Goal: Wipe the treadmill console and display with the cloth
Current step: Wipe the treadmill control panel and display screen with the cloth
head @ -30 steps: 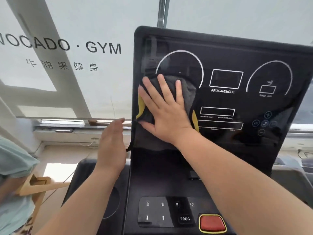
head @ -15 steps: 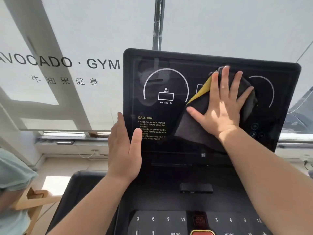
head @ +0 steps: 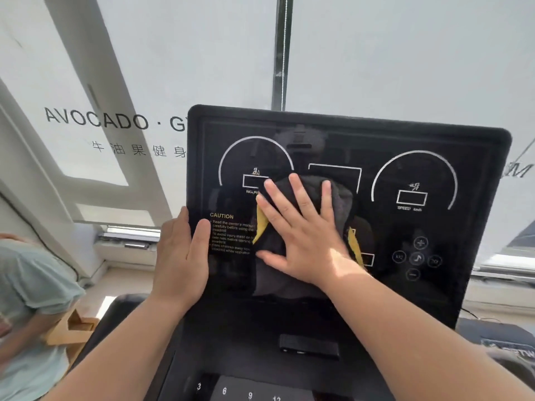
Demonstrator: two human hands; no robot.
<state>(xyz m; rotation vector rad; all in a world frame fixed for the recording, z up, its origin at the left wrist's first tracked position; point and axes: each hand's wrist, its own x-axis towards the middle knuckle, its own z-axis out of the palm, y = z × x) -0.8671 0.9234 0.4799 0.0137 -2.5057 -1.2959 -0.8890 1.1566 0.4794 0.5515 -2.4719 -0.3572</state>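
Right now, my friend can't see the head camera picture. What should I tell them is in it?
A right hand presses a dark cloth flat on the middle of a black treadmill display. The left hand holds the display's left edge. Number buttons show below.

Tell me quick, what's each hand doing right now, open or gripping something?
Left hand: grips the display by its left edge, thumb in front.
Right hand: open, pressing the cloth flat against the display.
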